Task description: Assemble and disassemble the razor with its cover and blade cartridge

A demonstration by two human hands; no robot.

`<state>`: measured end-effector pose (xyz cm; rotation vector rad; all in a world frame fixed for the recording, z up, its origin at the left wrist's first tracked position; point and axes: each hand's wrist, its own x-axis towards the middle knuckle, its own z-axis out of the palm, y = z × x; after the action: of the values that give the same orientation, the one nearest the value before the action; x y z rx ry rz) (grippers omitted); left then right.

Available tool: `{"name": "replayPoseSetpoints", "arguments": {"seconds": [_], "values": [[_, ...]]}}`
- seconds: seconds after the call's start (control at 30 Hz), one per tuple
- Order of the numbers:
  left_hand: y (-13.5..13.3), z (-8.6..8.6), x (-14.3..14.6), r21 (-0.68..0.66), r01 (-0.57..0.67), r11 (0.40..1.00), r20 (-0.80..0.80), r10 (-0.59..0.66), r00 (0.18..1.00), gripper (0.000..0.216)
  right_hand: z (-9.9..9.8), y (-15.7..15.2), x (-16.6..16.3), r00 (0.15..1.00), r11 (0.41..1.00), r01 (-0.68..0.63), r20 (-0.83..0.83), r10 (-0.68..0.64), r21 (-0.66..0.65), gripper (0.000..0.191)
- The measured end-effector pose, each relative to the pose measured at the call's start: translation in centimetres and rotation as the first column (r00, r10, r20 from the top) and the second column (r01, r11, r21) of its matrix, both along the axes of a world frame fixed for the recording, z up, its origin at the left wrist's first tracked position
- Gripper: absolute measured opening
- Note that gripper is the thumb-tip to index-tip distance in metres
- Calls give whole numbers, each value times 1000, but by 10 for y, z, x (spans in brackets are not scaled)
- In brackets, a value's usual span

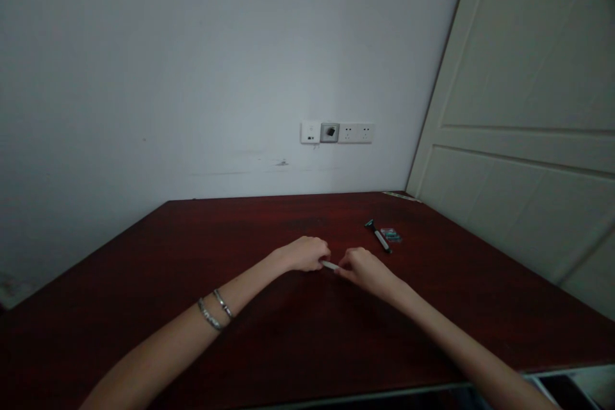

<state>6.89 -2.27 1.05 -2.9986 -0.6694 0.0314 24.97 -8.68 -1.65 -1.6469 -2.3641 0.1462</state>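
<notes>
A thin white stick-like piece spans the gap between my hands, low over the dark red table. My left hand is closed on its left end, and my right hand pinches its right end. Both ends are hidden by my fingers, so I cannot tell its exact kind. Beyond my right hand lies a razor with a dark head and a grey handle. Right beside the razor is a small clear packet with greenish contents.
A white wall rises behind the table, with a row of sockets low on it. Along the right side stands a pale panelled door. A thin pale strip lies at the table's far right corner.
</notes>
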Motion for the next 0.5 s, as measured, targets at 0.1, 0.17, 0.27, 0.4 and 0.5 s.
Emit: {"name": "replayPoseSetpoints", "arguments": {"seconds": [0.1, 0.17, 0.27, 0.4, 0.5], "values": [[-2, 2, 3, 122, 37, 992, -4, -36, 999, 11, 1, -3, -4, 998, 999, -6, 70, 4, 39, 25], [-3, 3, 5, 202, 57, 978, 12, -60, 998, 11, 3, -3, -4, 997, 997, -24, 80, 18, 76, 27], [-2, 9, 6, 302, 64, 951, 89, -95, 992, 13, 4, 1, 5, 999, 992, -15, 35, 10, 127, 29], [17, 24, -9, 351, -50, 935, 296, -60, 953, 24, 0, 14, 47, 985, 970, 169, -19, -169, 174, 31], [46, 30, -35, 256, -201, 946, 440, 71, 895, 28, -4, 24, 96, 912, 900, 408, -25, -409, 155, 29]]}}
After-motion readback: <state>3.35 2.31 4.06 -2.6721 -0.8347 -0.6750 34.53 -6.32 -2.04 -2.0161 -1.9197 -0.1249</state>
